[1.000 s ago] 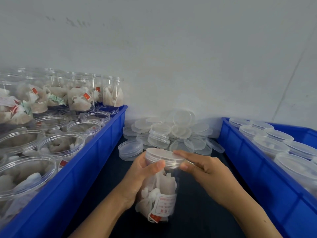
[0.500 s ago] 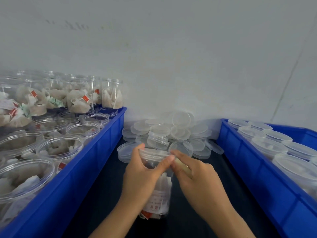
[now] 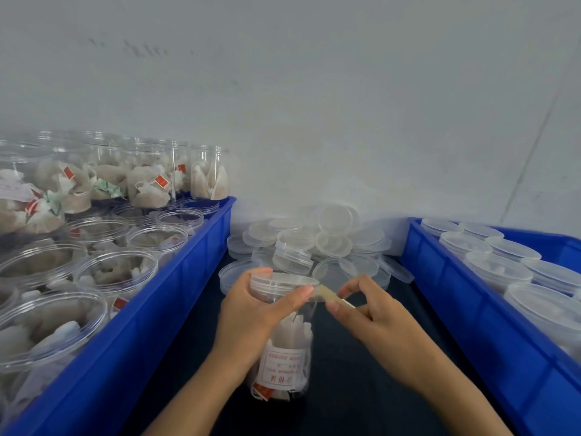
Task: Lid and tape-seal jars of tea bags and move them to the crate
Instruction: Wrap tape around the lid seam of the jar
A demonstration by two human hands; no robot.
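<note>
The left hand (image 3: 251, 313) has its grip wrapped round the upper part of a clear jar (image 3: 283, 347), thumb pressed along the seam just under the lid (image 3: 281, 283). The right hand (image 3: 374, 319) pinches a strip of tape (image 3: 330, 298) between thumb and fingers, stretched taut from the lid's edge out to the right. Where the strip's far end leads is hidden behind the fingers.

The jar stands upright on the dark table (image 3: 361, 388), packed with tea bags (image 3: 294, 336) and a printed label, between two blue crates. The left crate (image 3: 163, 316) holds open jars of tea bags; the right crate (image 3: 490, 335) holds jars already lidded. A heap of spare lids (image 3: 317, 243) lies against the wall behind.

This looks like the taping step: the lid is on, and the seal is only begun. The next move probably calls for turning the jar under the left thumb while the right hand keeps the tape tight and level on the seam, so it wraps without wrinkling. Then the jar would go to the right crate.
</note>
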